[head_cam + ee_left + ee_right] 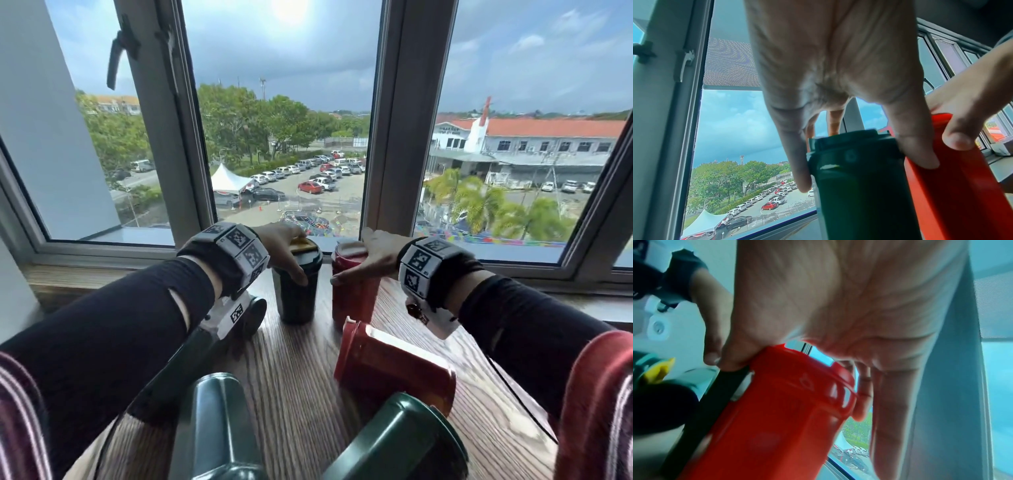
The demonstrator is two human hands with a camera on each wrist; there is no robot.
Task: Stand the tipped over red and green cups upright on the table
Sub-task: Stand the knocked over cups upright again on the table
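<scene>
A dark green cup [297, 294] [859, 194] stands upright near the window, and my left hand [291, 255] [857, 134] grips its lid from above, thumb on one side and fingers on the other. Right beside it a red cup [354, 294] [777, 418] stands on the table, and my right hand [356, 257] [797, 369] grips its top the same way. Closer to me a second red cup [390, 366] lies on its side. Two more green cups [215, 428] [400, 442] lie tipped over at the near edge.
The wooden table [294, 370] ends at a sill under the window frame [383, 137], just behind the two standing cups. Bare wood shows between the standing cups and the tipped ones.
</scene>
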